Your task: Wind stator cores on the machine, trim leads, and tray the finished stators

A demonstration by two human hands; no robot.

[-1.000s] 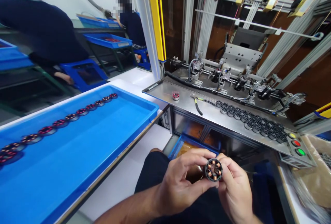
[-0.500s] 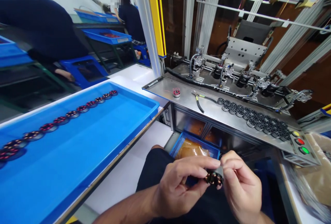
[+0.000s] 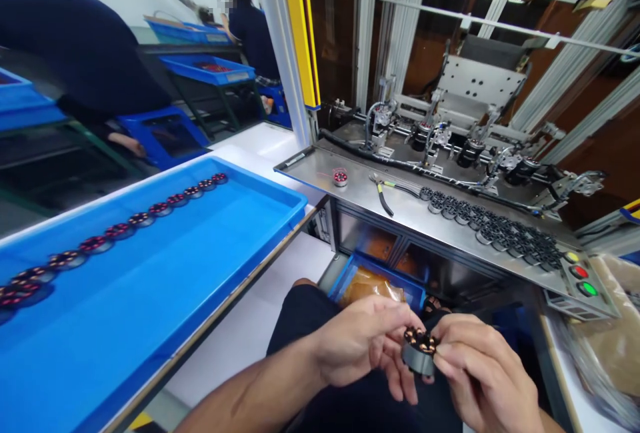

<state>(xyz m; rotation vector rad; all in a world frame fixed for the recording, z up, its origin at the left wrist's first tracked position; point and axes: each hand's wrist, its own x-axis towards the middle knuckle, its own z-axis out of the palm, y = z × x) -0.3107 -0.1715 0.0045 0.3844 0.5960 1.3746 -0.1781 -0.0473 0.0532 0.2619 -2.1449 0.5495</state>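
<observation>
A motor stator (image 3: 419, 358) with a grey ring and copper windings is held over my lap, tilted so its wound top shows. My right hand (image 3: 480, 363) pinches its right side between thumb and fingers. On the other side my left hand (image 3: 367, 343) grips the stator's left edge, its lower fingers hanging loosely below. Up on the metal bench, a stator with red windings (image 3: 340, 180) stands with a loose wire end. Cutting pliers (image 3: 383, 194) with black and green handles lie beside it. Several unwound black stator cores (image 3: 493, 226) sit in rows to the right.
A large blue tray (image 3: 200, 260) on the left holds a line of wound stators (image 3: 119, 230). Behind the bench stands a winding machine (image 3: 470, 146); push buttons (image 3: 580, 273) are at right. Two people sit at the back left. A blue bin (image 3: 345, 276) is beneath the bench.
The stator has turned from facing me to lying with its wound face up, ring side showing. My right hand has shifted its grip. The machine's perforated plate has tilted or risen slightly.
</observation>
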